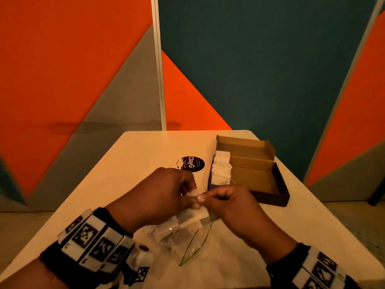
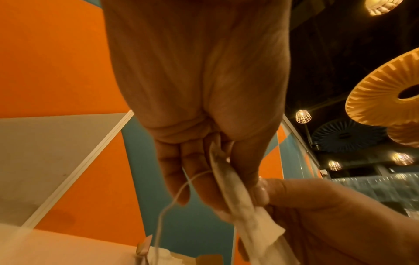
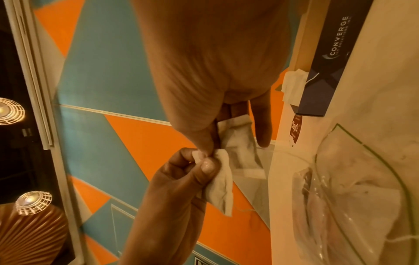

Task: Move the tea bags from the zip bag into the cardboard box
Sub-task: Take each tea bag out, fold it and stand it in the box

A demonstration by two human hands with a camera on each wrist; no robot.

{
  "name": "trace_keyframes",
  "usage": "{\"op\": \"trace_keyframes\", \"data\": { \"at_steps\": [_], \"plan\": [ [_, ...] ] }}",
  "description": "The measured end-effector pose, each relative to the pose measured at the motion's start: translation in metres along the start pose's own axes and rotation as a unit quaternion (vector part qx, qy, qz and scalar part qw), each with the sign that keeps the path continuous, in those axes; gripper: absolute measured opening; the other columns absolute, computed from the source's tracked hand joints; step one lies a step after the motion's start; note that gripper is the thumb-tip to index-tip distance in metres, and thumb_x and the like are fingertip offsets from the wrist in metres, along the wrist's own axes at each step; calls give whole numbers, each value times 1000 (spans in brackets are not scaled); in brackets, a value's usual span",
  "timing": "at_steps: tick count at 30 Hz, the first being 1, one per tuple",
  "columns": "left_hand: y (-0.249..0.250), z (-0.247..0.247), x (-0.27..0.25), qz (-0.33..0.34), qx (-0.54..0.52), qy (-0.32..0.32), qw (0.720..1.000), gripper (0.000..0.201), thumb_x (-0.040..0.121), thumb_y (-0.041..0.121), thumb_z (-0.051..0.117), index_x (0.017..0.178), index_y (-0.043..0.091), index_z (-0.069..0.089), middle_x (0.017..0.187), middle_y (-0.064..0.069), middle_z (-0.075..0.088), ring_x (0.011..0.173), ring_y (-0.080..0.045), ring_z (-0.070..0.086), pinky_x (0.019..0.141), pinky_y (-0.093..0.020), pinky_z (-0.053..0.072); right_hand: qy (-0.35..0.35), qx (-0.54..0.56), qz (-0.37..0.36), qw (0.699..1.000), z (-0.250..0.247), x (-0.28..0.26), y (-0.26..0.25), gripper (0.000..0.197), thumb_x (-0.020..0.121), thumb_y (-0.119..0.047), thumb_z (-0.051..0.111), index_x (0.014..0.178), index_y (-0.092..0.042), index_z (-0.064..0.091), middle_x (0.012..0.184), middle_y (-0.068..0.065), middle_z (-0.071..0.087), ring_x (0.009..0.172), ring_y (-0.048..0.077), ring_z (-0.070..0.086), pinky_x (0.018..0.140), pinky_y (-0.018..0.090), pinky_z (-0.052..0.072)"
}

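One zip bag, clear, is laid near the table's front edge, mouth open; several tea bags are seen inside, their number not countable through the plastic. Just above it, two hands are held together over the table's middle: the left hand and the right hand are each pinched by thumb and fingertips on pale tea-bag paper. Whether one bag or two stuck together is gripped cannot be told; a loose string is trailed below. One round sticker is fixed beyond the hands. One cardboard box, lid open, is stood toward the far right corner, with a row of white tea bags already stacked at its left end; perhaps four or five. For the step in hand, the paper is best parted gently, the string kept clear of the zip bag, and the freed bag carried to the box's bare right part.
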State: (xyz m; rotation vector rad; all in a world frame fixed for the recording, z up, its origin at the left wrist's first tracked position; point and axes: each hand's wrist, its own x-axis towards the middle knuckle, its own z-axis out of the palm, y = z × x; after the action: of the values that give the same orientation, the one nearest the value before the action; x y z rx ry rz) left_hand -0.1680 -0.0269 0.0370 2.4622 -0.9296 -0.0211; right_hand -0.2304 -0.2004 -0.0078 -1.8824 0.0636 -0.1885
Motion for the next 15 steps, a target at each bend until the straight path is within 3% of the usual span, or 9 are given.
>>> {"op": "trace_keyframes", "data": {
  "at_steps": [2, 5, 7, 9, 11, 13, 15],
  "plan": [
    [-2, 1, 0, -11, -15, 22, 1000, 9, 80, 38, 78, 86, 33, 73, 76, 19, 67, 73, 6, 59, 59, -10, 38, 16, 29, 15, 999, -2, 1, 3, 9, 87, -26, 72, 83, -25, 81, 82, -7, 77, 82, 10, 71, 73, 29, 60],
    [-7, 2, 1, -37, -39, 49, 997, 4, 81, 39, 78, 83, 38, 75, 87, 17, 71, 78, 3, 63, 69, -21, 50, 45, 76, 41, 995, -6, 5, 9, 9, 87, -23, 72, 83, -23, 80, 82, -10, 77, 76, 1, 70, 63, 15, 50],
    [-11, 2, 1, -38, -57, 59, 996, 3, 80, 35, 79, 82, 36, 76, 103, 23, 71, 88, 5, 63, 83, -27, 54, 65, 99, 61, 991, -8, 7, 14, 10, 88, -23, 72, 82, -22, 80, 84, -9, 77, 84, 7, 70, 68, 22, 52],
    [-17, 1, 0, -31, -71, 75, 994, 4, 81, 31, 79, 82, 34, 77, 106, 25, 70, 91, 6, 63, 87, -27, 54, 88, 127, 86, 984, -10, 9, 16, 10, 87, -23, 73, 81, -20, 80, 85, -7, 76, 91, 15, 68, 69, 26, 54],
    [-23, -3, -1, -35, -75, 86, 993, 4, 82, 29, 78, 82, 33, 77, 96, 21, 73, 86, 3, 66, 84, -28, 56, 113, 129, 99, 980, -14, 9, 18, 12, 89, -24, 71, 81, -20, 79, 87, -6, 75, 87, 12, 65, 60, 20, 51],
    [-27, -11, -2, -44, -64, 61, 995, 4, 83, 30, 77, 80, 32, 77, 82, 17, 74, 78, 1, 67, 78, -28, 57, 136, 68, 78, 985, -21, 9, 19, 13, 91, -25, 68, 83, -26, 77, 90, -11, 73, 83, 5, 64, 62, 17, 51],
    [-26, -19, -2, -38, -44, 7, 998, 4, 83, 31, 78, 79, 32, 76, 76, 19, 73, 73, 4, 66, 69, -20, 53, 118, -21, 18, 993, -26, 8, 18, 14, 93, -26, 65, 89, -34, 76, 89, -23, 69, 82, -7, 63, 65, 8, 46]
  ]
}}
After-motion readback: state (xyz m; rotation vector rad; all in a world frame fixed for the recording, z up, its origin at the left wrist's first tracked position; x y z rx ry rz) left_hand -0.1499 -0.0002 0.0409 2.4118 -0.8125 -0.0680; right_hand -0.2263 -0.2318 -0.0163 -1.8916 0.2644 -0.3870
